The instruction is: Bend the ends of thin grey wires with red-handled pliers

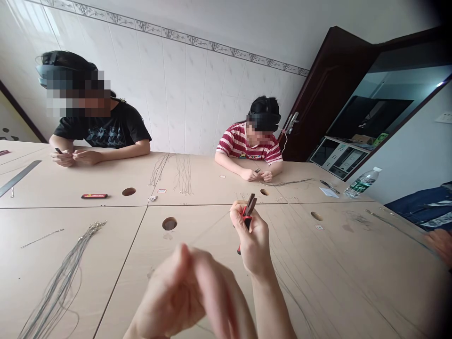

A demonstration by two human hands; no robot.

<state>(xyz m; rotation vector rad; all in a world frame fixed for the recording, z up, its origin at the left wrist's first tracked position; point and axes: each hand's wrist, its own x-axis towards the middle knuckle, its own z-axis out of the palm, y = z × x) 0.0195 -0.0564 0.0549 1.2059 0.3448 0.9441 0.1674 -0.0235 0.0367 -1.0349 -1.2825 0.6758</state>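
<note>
My right hand [254, 238] is wrapped round small pliers [250, 207] with red and black handles, their dark jaws pointing up and slightly parted. Its thumb and forefinger also pinch one end of a thin grey cord [212, 227]. The cord slants down to my left hand [197, 294], which is near the camera and slightly blurred. That hand's fingers are curled closed, with the cord running into them; the exact pinch point is hard to see. Loose cords [293, 292] lie on the table to the right of my right wrist.
A bundle of grey cords [67, 278] with metal ends lies on the left of the jointed table [134, 287]. A red-black box cutter [94, 196], a round table hole [169, 223] and a water bottle [363, 182] are farther off. Two people sit opposite; another person's hand [439, 247] shows at right.
</note>
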